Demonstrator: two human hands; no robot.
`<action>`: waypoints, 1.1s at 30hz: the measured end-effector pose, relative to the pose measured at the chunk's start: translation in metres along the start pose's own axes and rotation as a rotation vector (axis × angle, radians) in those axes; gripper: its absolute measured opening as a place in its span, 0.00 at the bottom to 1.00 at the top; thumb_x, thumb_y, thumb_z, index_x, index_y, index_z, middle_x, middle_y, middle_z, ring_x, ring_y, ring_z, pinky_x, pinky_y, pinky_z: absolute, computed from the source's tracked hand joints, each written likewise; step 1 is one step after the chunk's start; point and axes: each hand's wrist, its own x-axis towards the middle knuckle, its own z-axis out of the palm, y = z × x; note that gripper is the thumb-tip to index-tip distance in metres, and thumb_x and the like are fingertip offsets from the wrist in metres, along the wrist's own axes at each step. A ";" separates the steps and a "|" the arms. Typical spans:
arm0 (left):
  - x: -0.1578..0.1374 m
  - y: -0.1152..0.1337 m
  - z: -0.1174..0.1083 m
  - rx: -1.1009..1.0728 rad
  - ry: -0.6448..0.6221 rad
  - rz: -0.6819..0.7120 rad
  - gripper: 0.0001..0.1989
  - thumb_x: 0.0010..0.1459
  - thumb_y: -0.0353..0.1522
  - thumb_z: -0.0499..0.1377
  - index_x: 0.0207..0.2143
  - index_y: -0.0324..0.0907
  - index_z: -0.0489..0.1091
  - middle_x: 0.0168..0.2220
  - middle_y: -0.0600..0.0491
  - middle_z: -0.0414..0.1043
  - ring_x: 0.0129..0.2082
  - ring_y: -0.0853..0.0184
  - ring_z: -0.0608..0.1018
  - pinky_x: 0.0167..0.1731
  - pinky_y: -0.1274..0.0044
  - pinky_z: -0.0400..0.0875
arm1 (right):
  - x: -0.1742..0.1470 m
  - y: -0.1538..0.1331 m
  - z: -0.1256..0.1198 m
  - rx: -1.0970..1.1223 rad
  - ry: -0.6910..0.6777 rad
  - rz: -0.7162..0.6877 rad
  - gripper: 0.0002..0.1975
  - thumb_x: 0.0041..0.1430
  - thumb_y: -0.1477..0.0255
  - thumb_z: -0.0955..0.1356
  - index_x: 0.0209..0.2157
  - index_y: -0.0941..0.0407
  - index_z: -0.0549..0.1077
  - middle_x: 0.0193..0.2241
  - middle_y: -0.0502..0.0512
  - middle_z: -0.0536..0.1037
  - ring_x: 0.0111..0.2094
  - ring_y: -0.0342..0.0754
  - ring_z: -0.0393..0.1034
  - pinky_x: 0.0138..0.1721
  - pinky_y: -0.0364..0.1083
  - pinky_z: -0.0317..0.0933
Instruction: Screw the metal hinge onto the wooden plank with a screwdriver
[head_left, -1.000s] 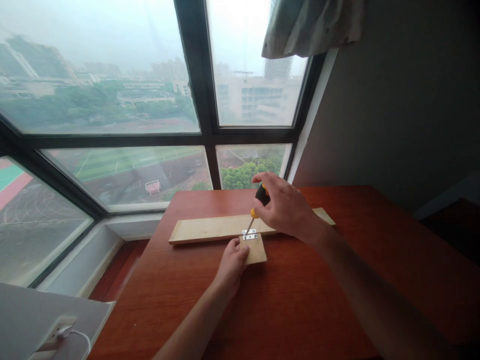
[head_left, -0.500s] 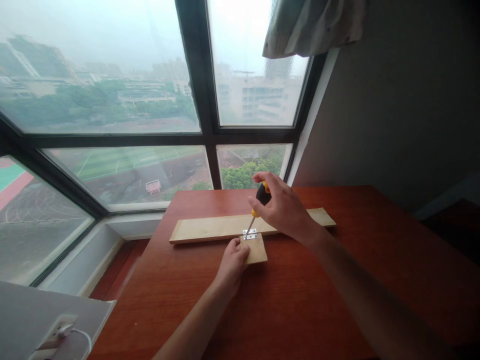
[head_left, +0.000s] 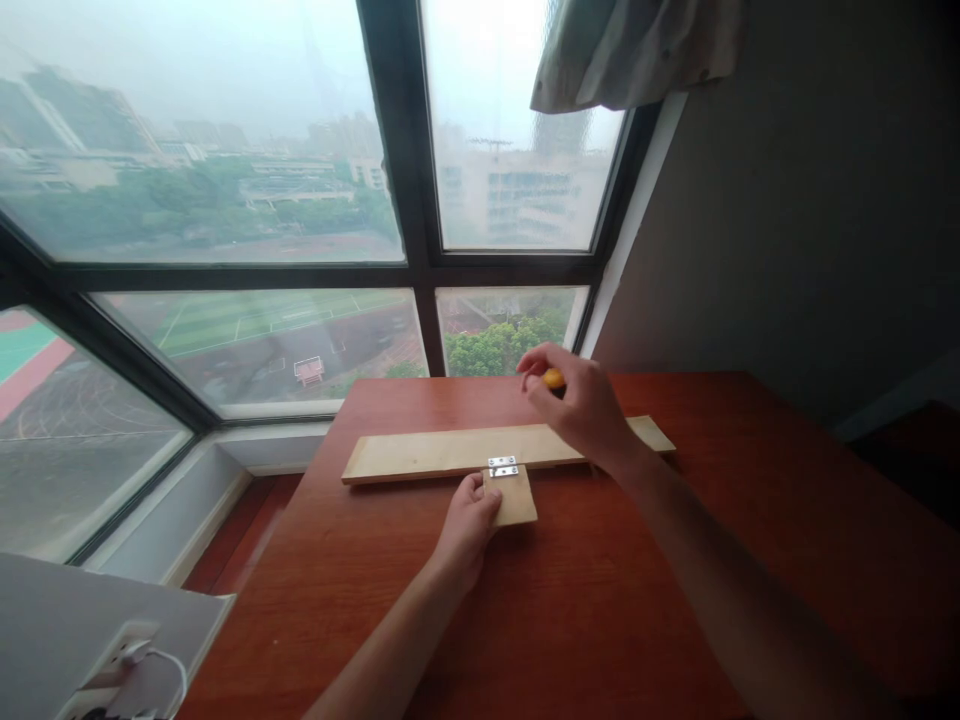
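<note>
My left hand point(head_left: 469, 525) pinches the left edge of a small square wooden piece point(head_left: 514, 500), thumb on top. A silver metal hinge point(head_left: 503, 467) with screws in it joins that piece to a long pale wooden board point(head_left: 420, 455) lying across the table. Above the board, to the right of the hinge, my right hand point(head_left: 577, 400) is closed around a screwdriver point(head_left: 554, 379). Only part of its yellow and black handle shows; most of the tool is hidden by the hand. Its tip is off the hinge.
The reddish-brown wooden table point(head_left: 600, 590) stands against large windows with a dark frame point(head_left: 420, 270). A curtain point(head_left: 637, 60) hangs at the upper right. At the lower left, a white plug with a cable sits in a wall socket point(head_left: 124, 655).
My right hand has lifted the screwdriver off the hinge and moved slightly right, turning the tool so that its shaft no longer shows. My left hand still grips the small wooden piece.
</note>
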 end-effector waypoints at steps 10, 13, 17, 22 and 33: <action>0.000 0.000 0.003 -0.044 -0.015 0.015 0.19 0.44 0.31 0.67 0.38 0.39 0.64 0.31 0.51 0.75 0.28 0.68 0.76 0.30 0.78 0.70 | -0.032 0.020 0.081 -0.623 -0.644 0.093 0.21 0.63 0.59 0.59 0.37 0.58 0.78 0.35 0.65 0.80 0.37 0.55 0.75 0.34 0.47 0.62; -0.003 0.003 0.005 -0.041 -0.008 0.008 0.21 0.43 0.33 0.68 0.38 0.39 0.64 0.31 0.51 0.75 0.29 0.67 0.77 0.30 0.78 0.70 | -0.033 0.021 0.084 -0.632 -0.696 0.098 0.17 0.62 0.64 0.61 0.37 0.58 0.78 0.35 0.66 0.79 0.36 0.55 0.76 0.33 0.47 0.63; -0.003 0.004 0.006 -0.046 -0.007 0.006 0.22 0.43 0.34 0.69 0.38 0.39 0.64 0.31 0.51 0.76 0.30 0.66 0.77 0.30 0.78 0.70 | -0.030 0.021 0.083 -0.638 -0.705 0.113 0.17 0.62 0.66 0.61 0.37 0.58 0.78 0.36 0.67 0.79 0.36 0.55 0.76 0.34 0.47 0.63; -0.004 0.004 0.005 -0.044 -0.007 0.007 0.24 0.42 0.36 0.71 0.38 0.40 0.64 0.31 0.51 0.76 0.31 0.66 0.78 0.29 0.78 0.70 | -0.032 0.019 0.084 -0.639 -0.730 0.143 0.18 0.61 0.63 0.61 0.37 0.59 0.79 0.35 0.67 0.80 0.37 0.56 0.76 0.34 0.47 0.64; -0.003 0.004 0.005 -0.068 0.000 -0.024 0.22 0.42 0.35 0.71 0.38 0.39 0.66 0.33 0.50 0.76 0.32 0.65 0.78 0.31 0.77 0.71 | -0.032 0.023 0.086 -0.629 -0.739 0.122 0.12 0.58 0.68 0.64 0.37 0.57 0.78 0.37 0.64 0.79 0.38 0.55 0.76 0.34 0.46 0.63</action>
